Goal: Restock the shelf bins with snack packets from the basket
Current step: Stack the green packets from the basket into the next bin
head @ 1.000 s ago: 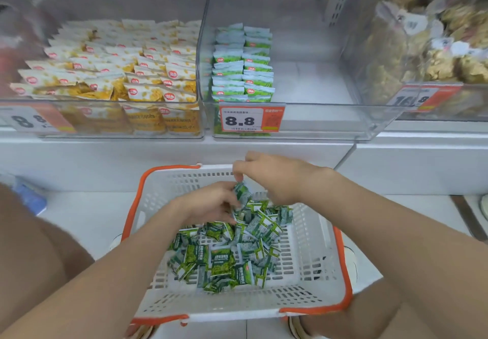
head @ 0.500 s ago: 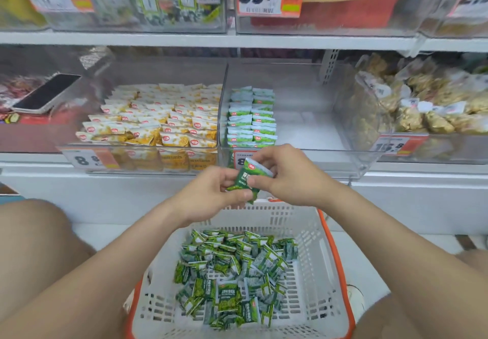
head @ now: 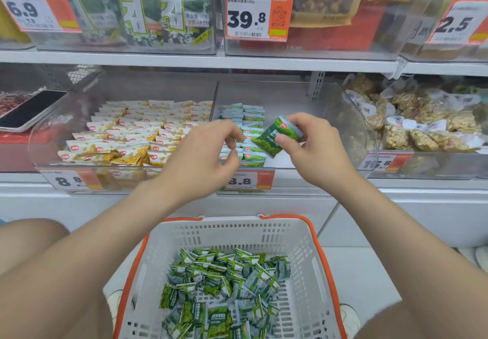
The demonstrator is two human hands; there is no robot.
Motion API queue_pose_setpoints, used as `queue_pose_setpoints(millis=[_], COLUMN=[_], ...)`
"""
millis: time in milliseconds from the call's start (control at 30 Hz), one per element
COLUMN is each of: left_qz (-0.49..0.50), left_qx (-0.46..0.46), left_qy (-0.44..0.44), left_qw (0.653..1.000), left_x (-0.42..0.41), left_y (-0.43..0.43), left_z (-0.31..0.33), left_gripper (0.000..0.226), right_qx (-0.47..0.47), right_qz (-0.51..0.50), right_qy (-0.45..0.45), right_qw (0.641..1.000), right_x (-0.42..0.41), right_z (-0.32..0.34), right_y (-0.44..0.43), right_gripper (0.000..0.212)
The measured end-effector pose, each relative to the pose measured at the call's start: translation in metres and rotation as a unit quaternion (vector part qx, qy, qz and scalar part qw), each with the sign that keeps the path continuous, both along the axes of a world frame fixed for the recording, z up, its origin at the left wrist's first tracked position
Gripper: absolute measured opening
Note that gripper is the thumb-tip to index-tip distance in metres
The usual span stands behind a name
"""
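Your right grip point(head: 317, 151) clutched green packets point(head: 274, 138) above the bin's point(head: 298, 180) front edge; left grip point(head: 200, 159) hovered released alongside.

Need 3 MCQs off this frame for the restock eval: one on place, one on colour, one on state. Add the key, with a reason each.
1. Where do the loose green packets lie?
A. in the basket
B. on the floor
C. on the top shelf

2. The basket's rim is:
A. blue
B. orange
C. black

3. The right hand:
A. hangs empty
B. grips a green packet bundle
C. rests on the basket rim

Key:
1 A, the packets pile on the basket's floor.
2 B, an orange band runs along its top edge.
3 B, thumb and fingers curl round the bundle, held up in front of the middle bin.
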State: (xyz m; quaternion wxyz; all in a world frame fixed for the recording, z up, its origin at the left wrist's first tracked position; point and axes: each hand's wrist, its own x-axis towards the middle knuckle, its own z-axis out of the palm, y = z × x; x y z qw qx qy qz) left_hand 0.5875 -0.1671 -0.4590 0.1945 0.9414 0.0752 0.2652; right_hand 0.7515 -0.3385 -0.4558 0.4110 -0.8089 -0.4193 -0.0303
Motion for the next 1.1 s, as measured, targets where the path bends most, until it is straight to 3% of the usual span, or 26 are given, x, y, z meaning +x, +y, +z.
queue_pose_setpoints(millis=[100, 200, 300, 400, 567, 767, 900, 1000, 1100], left_qz=[0.004, 0.01, 0.01, 0.008, 0.015, 0.046, 0.049, -0.002, -0.021], left_qx=[0.078, 0.163, 0.189, 0.161, 0.082, 0.077, 0.067, 0.057, 0.102], left_qy=[0.063, 0.13, 0.195, 0.269, 0.355, 0.297, 0.24, 0.271, 0.283], left_qw=[0.995, 0.978, 0.962, 0.95, 0.931, 0.951, 0.967, 0.961, 0.954], left_x=[0.025, 0.052, 0.076, 0.095, 0.104, 0.102, 0.099, 0.093, 0.08], left_y=[0.013, 0.018, 0.016, 0.017, 0.025, 0.022, 0.018, 0.02, 0.025], left_z=[0.007, 0.011, 0.013, 0.007, -0.007, -0.01, -0.006, -0.002, 0.009], left_gripper=[0.022, 0.012, 0.005, 0.002, 0.024, 0.031, 0.032, 0.029, 0.049], right_qx=[-0.123, -0.258, -0.312, -0.324, -0.372, -0.315, -0.295, -0.305, -0.297], right_qz=[0.027, 0.084, 0.132, 0.153, 0.123, 0.114, 0.118, 0.091, 0.051], right_qy=[-0.009, 0.016, 0.073, 0.114, 0.156, 0.264, 0.28, 0.26, 0.272], right_qw=[0.992, 0.962, 0.938, 0.927, 0.907, 0.905, 0.906, 0.911, 0.914], right_x=[0.012, 0.023, 0.032, 0.039, 0.045, 0.047, 0.039, 0.032, 0.03], right_z=[-0.003, -0.001, -0.004, -0.005, -0.01, -0.007, -0.003, -0.004, -0.004], right_y=[0.01, 0.019, 0.027, 0.036, 0.045, 0.042, 0.04, 0.044, 0.049], right_gripper=[0.01, 0.004, 0.012, 0.014, 0.009, 0.012, 0.009, 0.013, 0.026])
